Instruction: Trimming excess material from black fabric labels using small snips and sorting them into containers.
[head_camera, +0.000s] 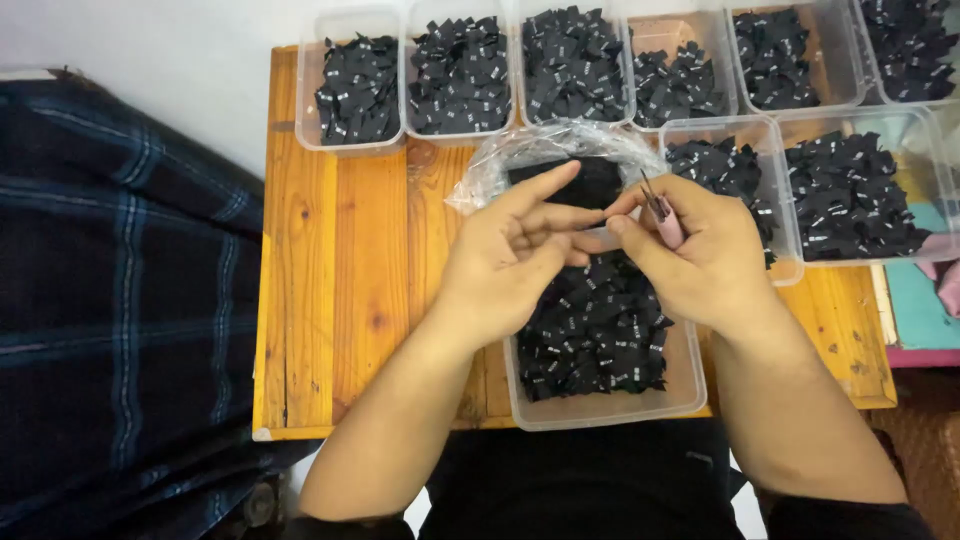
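Two bare forearms reach over a wooden table (340, 290), hands meeting above a clear tub (600, 405) of small black labels (595, 335). Right hand (700, 245) grips a pink snipper (662, 215), its long axis tilted, blades pointing up and away toward the left hand. Left hand (515, 250) is half-curled, forefinger extended, fingertips meeting the right thumb; what they pinch cannot be made out. Beyond both hands sits a crumpled plastic bag (540, 150).

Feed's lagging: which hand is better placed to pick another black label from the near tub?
Probably the left hand: its fingers look free above the near tub, while the right hand grips pink snips.
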